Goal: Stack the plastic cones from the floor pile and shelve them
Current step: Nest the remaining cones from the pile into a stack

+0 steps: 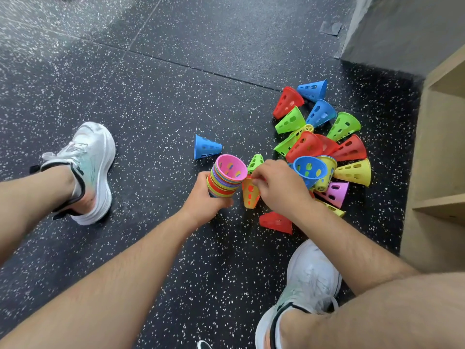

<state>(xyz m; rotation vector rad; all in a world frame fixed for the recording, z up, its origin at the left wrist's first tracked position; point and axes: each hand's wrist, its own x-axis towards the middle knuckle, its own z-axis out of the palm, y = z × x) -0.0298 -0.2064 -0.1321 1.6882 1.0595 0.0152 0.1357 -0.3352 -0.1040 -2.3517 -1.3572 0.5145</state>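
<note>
My left hand (204, 197) grips a stack of nested plastic cones (225, 177), many colours, with a pink one on top and its wide mouth facing up. My right hand (279, 185) pinches the rim of a yellow-orange cone (250, 195) right beside the stack, narrow end pointing down. A pile of loose perforated cones (324, 144) in red, green, blue, yellow and pink lies on the floor just beyond my right hand. A single blue cone (206, 147) lies apart to the left of the pile. A red cone (276, 222) lies below my right wrist.
A wooden shelf unit (440, 152) with open compartments stands at the right edge, next to a grey wall (402, 28). My white shoes (88, 170) (307, 280) rest on the dark speckled rubber floor (151, 96) on either side of my arms.
</note>
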